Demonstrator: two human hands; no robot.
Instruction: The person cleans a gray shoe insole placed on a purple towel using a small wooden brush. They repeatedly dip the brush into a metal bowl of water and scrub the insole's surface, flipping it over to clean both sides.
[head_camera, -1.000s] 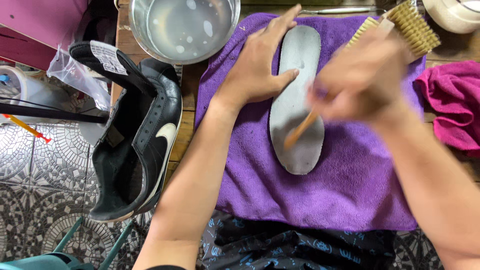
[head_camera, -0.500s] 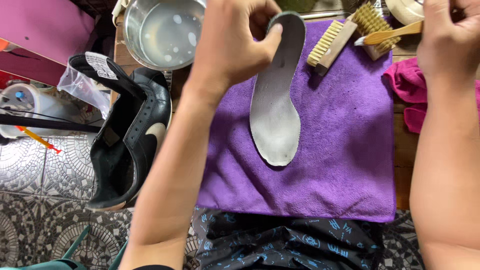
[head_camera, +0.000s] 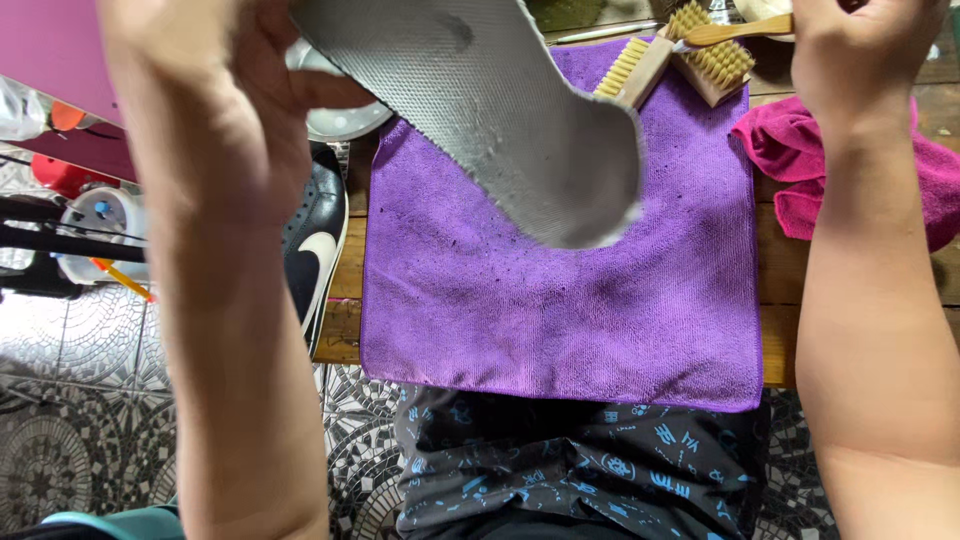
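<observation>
My left hand (head_camera: 230, 130) holds a grey insole (head_camera: 500, 110) lifted off the table and close to the camera, its textured underside showing and its rounded end hanging over the purple towel (head_camera: 560, 300). My right hand (head_camera: 860, 60) is at the far right top, closed on the end of a wooden-handled brush (head_camera: 725, 45) that lies with its pale bristles at the towel's far edge. Its fingers are partly cut off by the frame. A second, block-shaped brush (head_camera: 635, 68) lies beside it.
A pink cloth (head_camera: 790, 150) is bunched right of the towel. A black-and-white shoe (head_camera: 315, 240) and a metal bowl (head_camera: 345, 115) sit to the left on the wooden table (head_camera: 345, 290). A patterned tile floor (head_camera: 60, 420) lies below.
My left hand has raised the insole from the towel up toward the camera. My right hand moved the handled brush off the insole to the towel's far right corner.
</observation>
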